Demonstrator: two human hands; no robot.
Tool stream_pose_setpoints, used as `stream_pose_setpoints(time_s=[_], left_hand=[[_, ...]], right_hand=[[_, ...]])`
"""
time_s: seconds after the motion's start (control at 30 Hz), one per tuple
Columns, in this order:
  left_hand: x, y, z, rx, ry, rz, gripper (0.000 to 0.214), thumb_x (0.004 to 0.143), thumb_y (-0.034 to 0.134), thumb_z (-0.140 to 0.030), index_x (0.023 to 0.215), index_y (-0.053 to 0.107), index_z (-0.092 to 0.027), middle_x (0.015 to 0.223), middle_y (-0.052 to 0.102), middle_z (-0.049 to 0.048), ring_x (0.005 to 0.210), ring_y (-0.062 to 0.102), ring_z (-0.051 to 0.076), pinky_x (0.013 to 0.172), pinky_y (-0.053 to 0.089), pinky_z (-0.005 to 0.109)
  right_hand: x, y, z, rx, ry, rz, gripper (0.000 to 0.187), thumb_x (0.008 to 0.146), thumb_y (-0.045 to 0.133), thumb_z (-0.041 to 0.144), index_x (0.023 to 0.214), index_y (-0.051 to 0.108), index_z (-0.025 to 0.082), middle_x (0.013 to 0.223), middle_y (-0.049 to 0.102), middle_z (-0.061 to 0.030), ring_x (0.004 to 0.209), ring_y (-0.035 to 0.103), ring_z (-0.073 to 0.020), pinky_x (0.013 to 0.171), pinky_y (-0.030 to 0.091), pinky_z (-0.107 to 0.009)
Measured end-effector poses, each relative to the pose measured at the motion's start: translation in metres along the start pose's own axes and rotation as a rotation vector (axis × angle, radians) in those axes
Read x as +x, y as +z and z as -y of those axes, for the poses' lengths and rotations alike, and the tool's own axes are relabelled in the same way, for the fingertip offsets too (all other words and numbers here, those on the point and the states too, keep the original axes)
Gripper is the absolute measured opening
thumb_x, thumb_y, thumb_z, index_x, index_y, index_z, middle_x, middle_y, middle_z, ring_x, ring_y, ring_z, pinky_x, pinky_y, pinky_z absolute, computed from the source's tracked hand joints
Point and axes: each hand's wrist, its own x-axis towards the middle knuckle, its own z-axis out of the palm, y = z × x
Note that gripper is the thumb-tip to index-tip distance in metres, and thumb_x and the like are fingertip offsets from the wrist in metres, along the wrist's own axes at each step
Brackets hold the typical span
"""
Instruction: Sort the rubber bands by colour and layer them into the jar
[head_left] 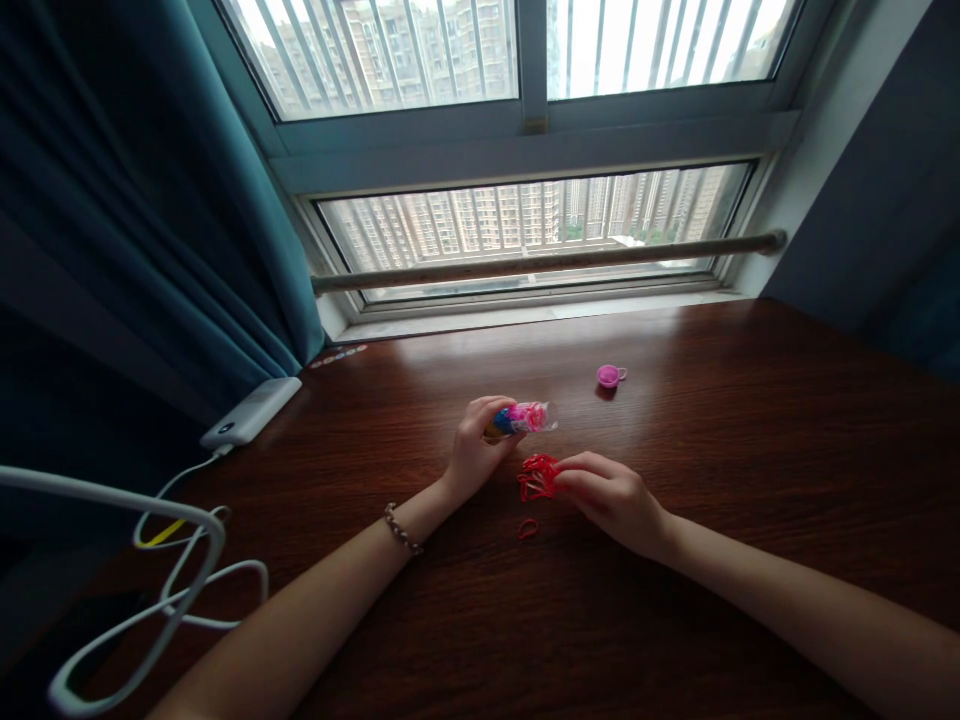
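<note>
My left hand (pixel 478 438) is wrapped round a small clear bottle (pixel 531 416) lying on its side, its open mouth pointing right. Pink, blue and yellow bands show through its wall. My right hand (pixel 611 495) pinches a bunch of red rubber bands (pixel 537 477) just below the bottle's mouth. One loose red band (pixel 528 529) lies on the table beneath the bunch. Farther back to the right sits a pink cap (pixel 608 377) with a small ring on its side. The palm side of my left hand hides the bottle's base.
The brown wooden table (pixel 712 420) reaches back to a window with a horizontal rail (pixel 562 262). At left, a white power bank (pixel 251 412) has a white cable (pixel 187 580) looping beside my left forearm. A blue curtain (pixel 187 200) hangs behind it.
</note>
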Motion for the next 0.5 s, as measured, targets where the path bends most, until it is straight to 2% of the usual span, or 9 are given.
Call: stream_pose_setpoints(time_s=[0.07, 0.17, 0.3, 0.5], left_hand=[[0.000, 0.001, 0.001, 0.002, 0.033, 0.016, 0.034, 0.070, 0.065, -0.026, 0.102, 0.056, -0.021, 0.104, 0.057, 0.0061, 0.100, 0.051, 0.020, 0.090, 0.041, 0.037], [0.001, 0.001, 0.002, 0.008, 0.066, 0.037, 0.034, 0.070, 0.066, -0.025, 0.102, 0.056, -0.022, 0.104, 0.057, 0.0064, 0.100, 0.051, 0.021, 0.091, 0.041, 0.039], [0.002, 0.000, 0.002, 0.014, 0.090, 0.050, 0.034, 0.071, 0.065, -0.025, 0.103, 0.056, -0.021, 0.105, 0.057, 0.0068, 0.101, 0.051, 0.021, 0.091, 0.041, 0.039], [0.001, 0.001, 0.002, 0.081, 0.168, 0.111, 0.034, 0.070, 0.065, -0.025, 0.104, 0.057, -0.022, 0.106, 0.059, 0.0068, 0.105, 0.048, 0.023, 0.092, 0.039, 0.043]], right_hand=[[0.000, -0.001, -0.002, 0.083, 0.086, -0.125, 0.015, 0.083, 0.051, 0.018, 0.094, 0.060, 0.021, 0.092, 0.062, -0.0061, 0.083, 0.059, -0.0163, 0.073, 0.049, -0.028], [0.002, -0.002, -0.005, 0.194, 0.231, -0.232, 0.010, 0.079, 0.056, 0.020, 0.087, 0.062, 0.020, 0.086, 0.064, -0.0052, 0.079, 0.060, -0.0171, 0.071, 0.050, -0.028], [0.002, -0.003, -0.007, 0.306, 0.390, -0.299, 0.011, 0.077, 0.059, 0.024, 0.085, 0.063, 0.019, 0.084, 0.065, -0.0043, 0.075, 0.061, -0.0167, 0.068, 0.051, -0.027], [0.003, -0.002, -0.011, 0.371, 0.486, -0.339, 0.012, 0.076, 0.060, 0.027, 0.083, 0.062, 0.018, 0.080, 0.065, -0.0034, 0.072, 0.061, -0.0162, 0.067, 0.050, -0.027]])
